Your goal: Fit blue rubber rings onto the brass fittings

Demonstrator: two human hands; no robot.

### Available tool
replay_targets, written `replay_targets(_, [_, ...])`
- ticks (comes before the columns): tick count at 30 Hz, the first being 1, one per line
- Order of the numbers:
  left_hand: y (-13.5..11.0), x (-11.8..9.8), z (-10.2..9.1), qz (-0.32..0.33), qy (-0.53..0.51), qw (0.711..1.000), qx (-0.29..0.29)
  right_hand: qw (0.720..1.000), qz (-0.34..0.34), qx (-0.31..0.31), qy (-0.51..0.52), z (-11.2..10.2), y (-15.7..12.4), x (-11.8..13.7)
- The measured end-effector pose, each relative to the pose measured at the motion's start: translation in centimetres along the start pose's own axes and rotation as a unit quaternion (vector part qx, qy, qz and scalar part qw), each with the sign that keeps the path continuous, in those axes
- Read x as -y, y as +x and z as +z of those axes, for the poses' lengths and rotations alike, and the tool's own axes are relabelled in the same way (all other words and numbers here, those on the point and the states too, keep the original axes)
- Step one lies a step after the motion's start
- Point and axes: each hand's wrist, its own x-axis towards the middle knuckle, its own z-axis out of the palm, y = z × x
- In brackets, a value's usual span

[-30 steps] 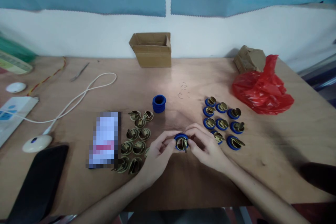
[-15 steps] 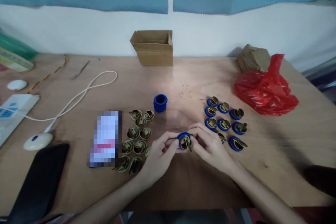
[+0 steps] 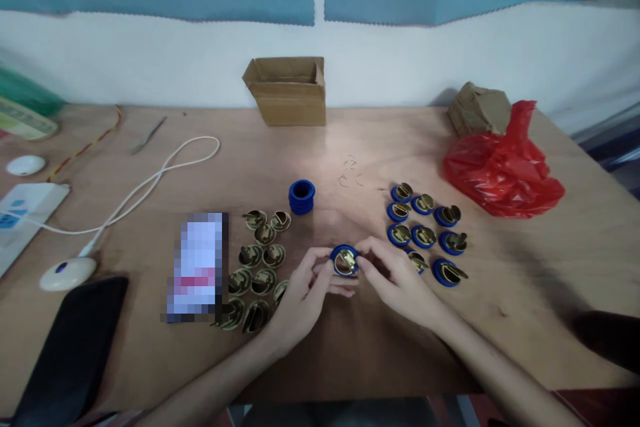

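Clip [image 3: 345, 263], brass with a blue ring [image 3: 335, 253] around it, is in our hands, near the middle of the front edge of the bench [image 3: 395, 147]. Our left hand [image 3: 305, 287] pinches its left side, thumb on top and fingers beneath. Our right hand [image 3: 397, 277] has its thumb and forefinger at the right rim; whether they pinch it too, we cannot tell. Toward the left edge we see bare clips [image 3: 263, 281] beside a phone [image 3: 197, 260] with a blurred screen. Toward the right edge lie ringed clips [image 3: 424, 236], one partly hidden by our right hand. Between the two groups stands a stack of rings [image 3: 301, 205]. An open box [image 3: 291, 107] is at the back edge, and a red bag [image 3: 500, 180] near the back right corner.
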Motion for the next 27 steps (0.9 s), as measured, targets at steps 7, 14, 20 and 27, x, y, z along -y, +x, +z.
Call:
replay_targets(7, [-0.12, -0.3, 0.21, 0.008, -0.004, 1.0, 0.016, 0.999, -0.012, 0.035, 0.02, -0.03, -0.25, 0.15])
replay_targets(14, [0.2, -0.67, 0.13, 0.008, -0.03, 0.999, 0.009, 0.999, -0.01, 0.029, 0.023, -0.04, -0.13, 0.15])
replay_targets(20, [0.03, -0.13, 0.19, 0.042, -0.014, 0.999, 0.019, 1.0, 0.009, 0.028, 0.003, 0.05, 0.16, 0.08])
replay_targets(27, [-0.14, -0.01, 0.17, 0.037, -0.008, 0.999, 0.017, 0.999, -0.015, 0.034, -0.003, 0.05, -0.12, 0.09])
